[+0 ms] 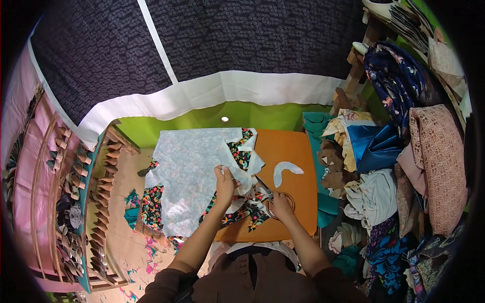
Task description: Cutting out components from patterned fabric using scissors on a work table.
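My right hand [281,206] is closed round the handles of a pair of scissors [264,188], whose blades point up and left at the fabric. My left hand [225,183] pinches a pale piece of the fabric just left of the blades. The large floral fabric [187,171] lies with its whitish back up. Where its edges turn over or are cut, a black print with red, orange and green flowers shows. Cut floral scraps [256,216] lie below the scissors. Right of the blades rests a curved white piece [287,169], apart from both hands.
Everything lies on an orange-topped table [298,222]. At the left stands a rack [98,212] of shoes or shoe forms. Folded and heaped fabrics [371,194] fill the right side. Scraps [151,252] litter the floor at the left. A dark patterned curtain [242,45] hangs behind.
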A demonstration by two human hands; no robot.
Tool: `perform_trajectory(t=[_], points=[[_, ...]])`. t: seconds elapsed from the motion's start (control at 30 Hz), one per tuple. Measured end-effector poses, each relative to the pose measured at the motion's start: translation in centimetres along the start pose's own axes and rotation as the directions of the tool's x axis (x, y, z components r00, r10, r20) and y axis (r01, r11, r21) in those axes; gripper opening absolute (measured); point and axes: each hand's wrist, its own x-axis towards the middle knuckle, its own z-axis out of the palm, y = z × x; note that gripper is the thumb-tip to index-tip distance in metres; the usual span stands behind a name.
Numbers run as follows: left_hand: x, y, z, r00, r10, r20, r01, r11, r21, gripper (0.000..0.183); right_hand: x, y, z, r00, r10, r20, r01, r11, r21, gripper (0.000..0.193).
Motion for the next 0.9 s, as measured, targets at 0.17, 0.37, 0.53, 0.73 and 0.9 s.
perform_trajectory(t=[0.17,0.37,0.53,0.73,0.9], points=[[0.4,-0.9,1.1,0.999,-0.025,0.049,0.023,0.999,0.032,0.029,-0.3,-1.1,-0.7,0.998,-0.055,-0.02,0.052,0.989,-0.136,0.045],[-0.2,-1.5,2.8,0.979,-0.148,0.142,0.141,0.988,0.06,0.028,-1.2,-2.1,-2.5,0.999,0.039,-0.031,-0.043,0.984,-0.171,0.047],[0.2,-3.5,3.3,0.976,-0.142,0.168,0.138,0.99,0.035,0.027,-2.0,-3.1,-4.6,0.992,-0.065,-0.112,0.069,0.997,0.033,0.042],[0.2,-4.4,4.7,0.928,-0.287,0.237,0.297,0.955,-0.008,0.026,0.2,-0.4,-4.3,0.973,-0.05,0.225,-0.192,0.362,0.912,0.02],[1.7,-6.5,4.7,0.924,-0.186,0.334,0.184,0.982,0.039,0.025,2.9,2.3,-5.0,0.993,0.067,0.092,-0.11,0.361,0.926,0.012]])
